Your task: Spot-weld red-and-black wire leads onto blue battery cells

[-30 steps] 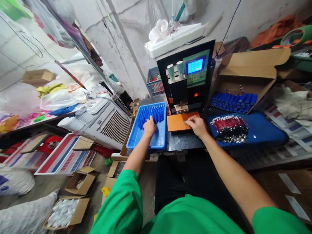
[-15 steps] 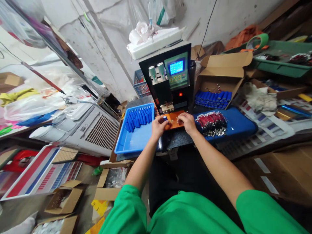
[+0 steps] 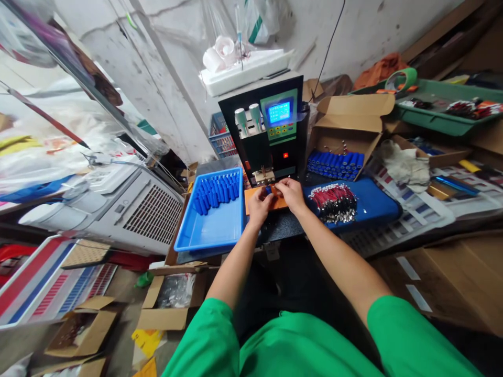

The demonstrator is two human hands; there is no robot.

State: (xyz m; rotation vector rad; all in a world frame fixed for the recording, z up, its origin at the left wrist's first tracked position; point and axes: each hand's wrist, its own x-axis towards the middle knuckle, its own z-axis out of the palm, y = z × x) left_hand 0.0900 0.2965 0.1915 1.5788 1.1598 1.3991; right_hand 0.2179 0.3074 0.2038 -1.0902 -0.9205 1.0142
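Under the head of a black spot-welding machine with a lit blue screen, an orange block lies on the bench. My left hand is closed on a blue battery cell above the block; only its end shows past the fingers. Right beside it, my right hand is pinched at the cell's near side. A small pale tip shows above those fingers, but what they hold is too small to make out. To the right lies a pile of red and black wires with white ends.
Left of the block stands a blue tray with several blue cells along its far side. An open cardboard box behind the wires holds stacked cells. A white foam tray sits on the machine, and a grey air cooler stands at left.
My right hand has moved left, up against the left hand and the battery cell. The cell has shifted toward the middle of the orange block. The whole view has shifted slightly.
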